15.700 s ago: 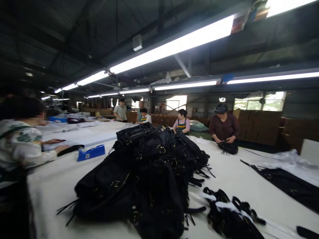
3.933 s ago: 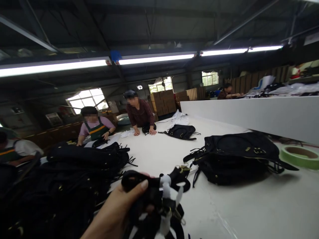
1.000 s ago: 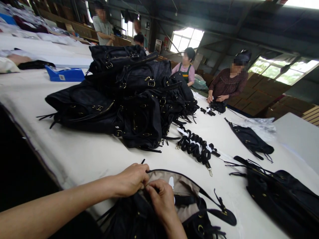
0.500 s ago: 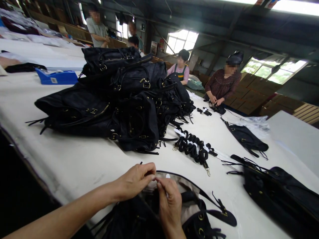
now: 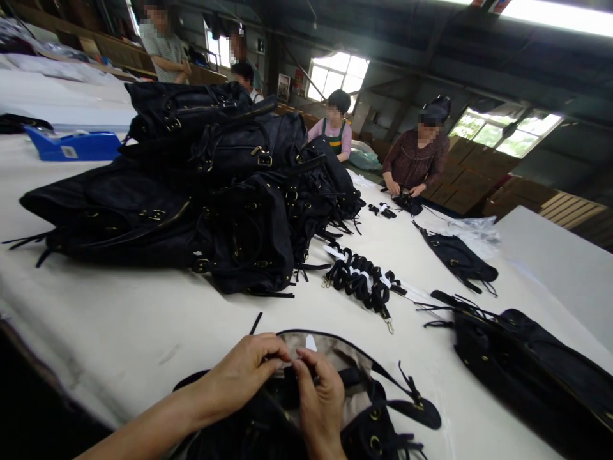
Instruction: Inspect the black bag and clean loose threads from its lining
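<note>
An open black handbag (image 5: 230, 431) with a beige lining (image 5: 338, 348) lies in front of me at the bottom of the view. Over its opening, my left hand (image 5: 253, 367) is closed in a pinch, thumb against the bent fingers. My right hand (image 5: 322, 396) also pinches, its fingertips close beside the left ones. Whatever lies between the fingertips is too small or hidden to make out. A white tag (image 5: 311, 343) shows behind the right fingers against the lining. A strap with a tasselled end (image 5: 424, 412) spreads out to the right on the table.
A big pile of black handbags (image 5: 239, 211) covers the table's left middle. Bundled black straps with clips (image 5: 364, 281) lie beyond my hands. More black bags (image 5: 522, 364) rest on the right. A blue tape dispenser (image 5: 76, 145) stands far left. Several people work across the table.
The view has shifted, so the table things sit further left. My fingertips have moved slightly apart, and more of the white tag shows behind them.
</note>
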The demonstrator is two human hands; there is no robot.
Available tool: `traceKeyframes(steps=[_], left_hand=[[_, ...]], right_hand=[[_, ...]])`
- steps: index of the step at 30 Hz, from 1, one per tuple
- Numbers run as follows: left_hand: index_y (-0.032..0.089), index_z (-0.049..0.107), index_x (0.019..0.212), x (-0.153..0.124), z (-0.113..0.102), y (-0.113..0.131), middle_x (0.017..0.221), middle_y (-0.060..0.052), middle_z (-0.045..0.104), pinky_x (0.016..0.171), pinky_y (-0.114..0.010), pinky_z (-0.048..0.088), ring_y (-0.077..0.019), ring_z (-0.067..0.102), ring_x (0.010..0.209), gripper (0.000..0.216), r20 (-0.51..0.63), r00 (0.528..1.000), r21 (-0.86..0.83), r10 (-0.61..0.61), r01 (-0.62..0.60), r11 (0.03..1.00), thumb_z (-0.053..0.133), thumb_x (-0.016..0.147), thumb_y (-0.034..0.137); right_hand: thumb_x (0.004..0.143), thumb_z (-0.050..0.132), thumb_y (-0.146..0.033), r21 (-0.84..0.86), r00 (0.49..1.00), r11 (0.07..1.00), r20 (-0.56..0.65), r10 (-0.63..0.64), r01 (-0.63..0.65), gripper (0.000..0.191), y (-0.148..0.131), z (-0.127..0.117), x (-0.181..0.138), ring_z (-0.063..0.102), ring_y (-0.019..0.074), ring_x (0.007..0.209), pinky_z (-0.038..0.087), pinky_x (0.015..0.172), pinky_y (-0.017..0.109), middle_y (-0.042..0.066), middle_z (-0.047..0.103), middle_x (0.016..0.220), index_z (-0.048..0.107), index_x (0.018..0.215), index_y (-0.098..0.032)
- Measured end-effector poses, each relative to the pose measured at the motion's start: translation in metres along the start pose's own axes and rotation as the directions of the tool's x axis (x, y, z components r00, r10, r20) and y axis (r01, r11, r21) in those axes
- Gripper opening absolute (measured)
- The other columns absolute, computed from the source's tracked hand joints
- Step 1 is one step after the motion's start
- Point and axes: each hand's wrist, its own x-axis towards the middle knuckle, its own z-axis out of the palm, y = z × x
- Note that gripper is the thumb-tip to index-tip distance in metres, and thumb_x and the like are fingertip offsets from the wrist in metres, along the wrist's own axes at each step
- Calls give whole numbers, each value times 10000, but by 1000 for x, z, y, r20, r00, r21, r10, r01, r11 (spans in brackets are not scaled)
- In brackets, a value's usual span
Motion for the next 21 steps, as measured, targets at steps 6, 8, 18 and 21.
traceKeyframes(steps=[6,8,18,21], left_hand=[[211,681,946,-4,9,-5,942,-1,662,833,-244,446,-166,593,910,221,-58,998,-204,-35,23,979,527,818,305],[187,651,958,-5,10,-7,926,-13,660,795,-249,463,-173,594,887,235,-67,996,-265,-66,46,963,541,820,341],[200,706,832,-7,12,-3,852,-10,633,772,-259,419,-166,573,815,218,-173,983,-202,-66,30,979,544,725,300],[216,717,838,-7,13,-4,869,-6,651,807,-257,430,-174,591,861,226,-162,985,-186,-51,20,982,531,734,290]], right_hand=[[930,546,-210,25,993,995,72,-98,97,219,-5,-3,4,661,103,859,514,757,144,-22,699,940,695,1054,-312],[950,513,-241,56,993,997,109,-54,48,233,-4,-5,2,659,106,864,517,767,158,-15,692,979,683,1088,-319],[903,580,-420,245,938,907,151,312,-342,344,4,-2,-6,580,129,708,477,683,209,-1,626,780,572,1179,-214],[842,645,-397,243,924,892,150,353,-380,237,2,-1,-4,561,141,690,463,640,214,13,619,753,632,931,-178]])
